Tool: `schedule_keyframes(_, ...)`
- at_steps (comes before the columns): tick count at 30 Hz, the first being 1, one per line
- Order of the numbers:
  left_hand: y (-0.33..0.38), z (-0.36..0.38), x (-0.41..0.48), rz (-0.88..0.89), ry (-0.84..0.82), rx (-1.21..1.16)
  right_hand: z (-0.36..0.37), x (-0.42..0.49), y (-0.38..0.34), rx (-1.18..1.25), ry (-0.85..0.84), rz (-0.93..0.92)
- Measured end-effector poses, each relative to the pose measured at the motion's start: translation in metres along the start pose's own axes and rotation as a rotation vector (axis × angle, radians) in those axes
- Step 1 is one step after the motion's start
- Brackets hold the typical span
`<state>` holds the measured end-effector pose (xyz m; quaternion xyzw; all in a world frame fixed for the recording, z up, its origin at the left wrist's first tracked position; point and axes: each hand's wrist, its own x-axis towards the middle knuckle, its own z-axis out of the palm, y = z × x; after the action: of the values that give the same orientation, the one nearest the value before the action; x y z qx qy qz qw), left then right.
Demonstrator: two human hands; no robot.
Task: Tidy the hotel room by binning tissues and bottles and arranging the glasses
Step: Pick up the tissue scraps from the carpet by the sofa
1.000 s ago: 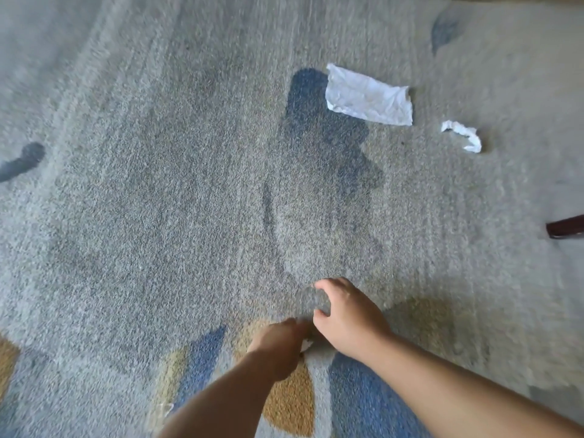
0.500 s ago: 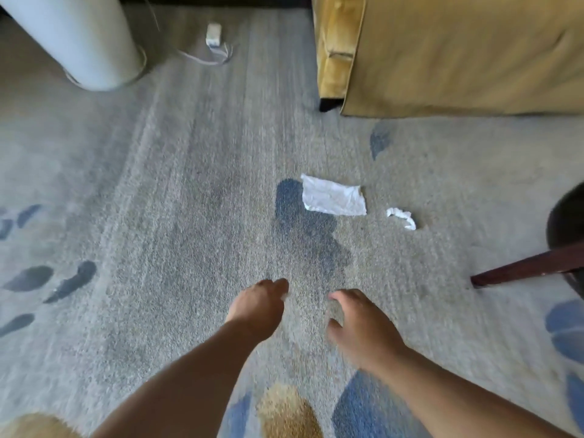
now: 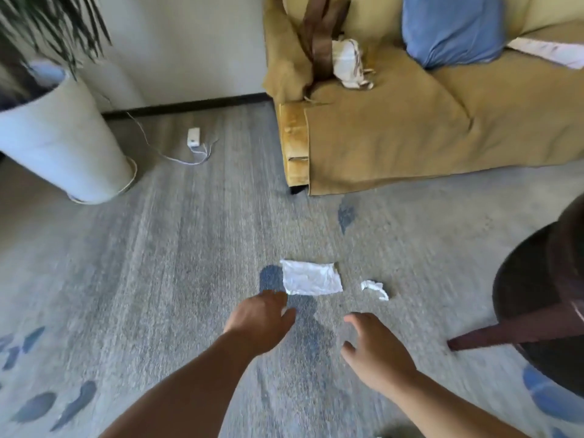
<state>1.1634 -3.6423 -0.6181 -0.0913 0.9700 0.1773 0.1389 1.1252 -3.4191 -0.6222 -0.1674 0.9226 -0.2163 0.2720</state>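
Both grips hang low over the grey carpet (image 3: 158, 279). The left grip (image 3: 262, 317) has its fingers curled down. A tiny white bit peeks out by its thumb, but it is too small to tell what it is or if the grip has hold of it. The right grip (image 3: 376, 352) is loose and spread, with nothing in it.

A flat tissue (image 3: 311, 278) lies on the carpet just past the left grip, its near left corner right beside the fingertips (I cannot tell if they touch). A small crumpled tissue (image 3: 374, 289) lies just to the right of it, a little way beyond the right grip.

Far off stands a tan sofa (image 3: 395, 131) with a blue pillow (image 3: 452, 30) on it. A big white plant pot (image 3: 63, 134) stands far left, and a white plug box (image 3: 193, 137) with a thin cord lies between the pot and the sofa.
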Motion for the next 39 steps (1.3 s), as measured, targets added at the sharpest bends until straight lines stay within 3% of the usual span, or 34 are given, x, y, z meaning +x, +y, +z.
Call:
schedule_keyframes(8,0.057,-0.019,0.102,-0.021,0.011,0.025,-0.080,0.074,0.048,-0.037,0.025,0.040)
schedule_keyframes(14,0.063,0.007,0.159,-0.004,-0.071,0.076,-0.088,0.121,0.076,0.003,0.040,0.067)
schedule_keyframes(18,0.049,0.042,0.201,0.072,-0.149,0.199,-0.066,0.159,0.096,0.006,0.042,0.110)
schedule_keyframes(26,-0.007,0.136,0.312,0.077,-0.242,0.146,0.010,0.265,0.152,0.032,0.095,0.232)
schedule_keyframes(33,-0.064,0.235,0.374,0.156,-0.343,0.170,0.103,0.325,0.203,0.001,-0.006,0.324)
schedule_keyframes(39,-0.074,0.285,0.400,0.189,-0.462,0.194,0.141,0.355,0.227,-0.010,-0.053,0.365)
